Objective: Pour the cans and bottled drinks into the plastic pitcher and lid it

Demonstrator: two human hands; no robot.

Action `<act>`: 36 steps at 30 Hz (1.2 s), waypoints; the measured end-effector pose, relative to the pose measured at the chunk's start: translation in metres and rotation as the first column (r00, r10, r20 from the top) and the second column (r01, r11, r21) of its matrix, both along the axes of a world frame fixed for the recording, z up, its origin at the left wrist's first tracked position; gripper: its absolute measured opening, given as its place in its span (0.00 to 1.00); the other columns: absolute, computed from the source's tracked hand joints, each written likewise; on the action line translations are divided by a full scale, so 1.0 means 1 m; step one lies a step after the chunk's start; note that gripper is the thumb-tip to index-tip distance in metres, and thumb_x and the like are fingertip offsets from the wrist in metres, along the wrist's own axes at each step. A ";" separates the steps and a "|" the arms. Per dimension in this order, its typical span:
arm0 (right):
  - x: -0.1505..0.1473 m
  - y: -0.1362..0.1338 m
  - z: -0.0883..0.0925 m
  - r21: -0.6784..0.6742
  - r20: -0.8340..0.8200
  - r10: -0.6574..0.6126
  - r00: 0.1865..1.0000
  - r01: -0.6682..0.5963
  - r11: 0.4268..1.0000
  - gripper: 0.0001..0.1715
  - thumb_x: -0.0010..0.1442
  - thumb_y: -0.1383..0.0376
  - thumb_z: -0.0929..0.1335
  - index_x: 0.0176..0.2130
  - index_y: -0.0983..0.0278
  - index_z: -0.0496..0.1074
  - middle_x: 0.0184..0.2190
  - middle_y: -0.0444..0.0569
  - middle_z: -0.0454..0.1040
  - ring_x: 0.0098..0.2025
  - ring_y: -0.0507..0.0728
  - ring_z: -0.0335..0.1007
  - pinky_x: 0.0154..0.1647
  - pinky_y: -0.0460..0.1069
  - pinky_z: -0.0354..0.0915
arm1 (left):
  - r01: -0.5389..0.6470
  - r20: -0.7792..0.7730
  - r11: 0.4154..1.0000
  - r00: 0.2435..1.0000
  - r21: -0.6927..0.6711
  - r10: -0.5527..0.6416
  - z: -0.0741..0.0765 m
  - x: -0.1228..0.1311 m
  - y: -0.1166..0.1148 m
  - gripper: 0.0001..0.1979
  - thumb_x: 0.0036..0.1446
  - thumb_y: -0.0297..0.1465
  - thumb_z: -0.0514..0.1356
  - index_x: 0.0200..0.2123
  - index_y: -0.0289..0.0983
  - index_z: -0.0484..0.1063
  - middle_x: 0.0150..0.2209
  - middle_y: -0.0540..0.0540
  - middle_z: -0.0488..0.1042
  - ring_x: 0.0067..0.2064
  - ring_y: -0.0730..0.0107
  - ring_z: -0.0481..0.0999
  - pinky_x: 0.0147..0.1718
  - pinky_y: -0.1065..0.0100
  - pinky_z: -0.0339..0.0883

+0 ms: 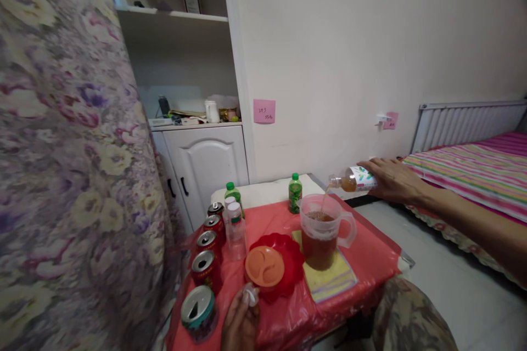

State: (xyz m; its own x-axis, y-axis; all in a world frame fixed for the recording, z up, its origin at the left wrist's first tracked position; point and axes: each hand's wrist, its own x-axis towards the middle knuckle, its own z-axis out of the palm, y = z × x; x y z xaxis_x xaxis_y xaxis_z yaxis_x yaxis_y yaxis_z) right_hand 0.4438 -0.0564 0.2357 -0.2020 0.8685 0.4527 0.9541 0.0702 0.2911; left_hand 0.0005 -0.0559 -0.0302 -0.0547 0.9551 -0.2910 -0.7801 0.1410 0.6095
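My right hand [389, 180] is closed around a clear plastic bottle [349, 180] with a white label, tilted with its mouth to the left. A thin stream of brown drink falls from it into a translucent pitcher [321, 230], which holds plenty of the same brown liquid with foam on top. The pitcher stands on a folded yellow cloth [329, 288]. Low in the view, my left hand [241, 318] pinches a white bottle cap [251, 295] beside an orange lidded bowl [264, 267]. That bowl sits on a red scalloped plate [294, 266].
Several opened cans [206, 269] line the table's left side, beside clear capped bottles [235, 233]. Green bottles [295, 194] stand farther back. Red plastic covers the table [284, 315]. A floral curtain [74, 148] hangs left; a bed [473, 170] is at right.
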 end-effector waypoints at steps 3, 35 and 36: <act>-0.002 -0.001 0.003 0.008 0.002 0.000 1.000 0.000 1.000 0.29 0.59 0.61 0.67 0.58 0.64 0.66 0.49 0.59 0.77 0.49 0.68 0.75 0.46 0.58 0.63 | 0.009 -0.006 1.000 1.000 0.016 -0.009 -0.001 0.000 0.000 0.15 0.40 0.23 0.73 0.36 0.34 0.82 0.36 0.42 0.85 0.35 0.67 0.83 0.31 0.74 0.77; 0.001 0.000 0.015 0.056 0.087 0.021 0.996 -0.026 0.998 0.31 0.55 0.64 0.68 0.57 0.63 0.65 0.48 0.58 0.77 0.47 0.68 0.75 0.45 0.58 0.63 | 0.012 -0.017 1.000 1.000 -0.004 -0.012 0.004 -0.005 -0.003 0.14 0.42 0.22 0.72 0.36 0.35 0.82 0.39 0.42 0.85 0.38 0.67 0.83 0.33 0.73 0.78; 0.001 0.000 0.015 0.057 0.090 0.021 0.996 -0.026 0.998 0.30 0.55 0.64 0.68 0.57 0.63 0.65 0.48 0.58 0.77 0.47 0.68 0.75 0.45 0.58 0.63 | 0.014 -0.010 1.000 1.000 -0.005 -0.014 0.004 -0.005 -0.003 0.14 0.42 0.22 0.72 0.35 0.35 0.82 0.39 0.42 0.85 0.38 0.66 0.83 0.34 0.73 0.78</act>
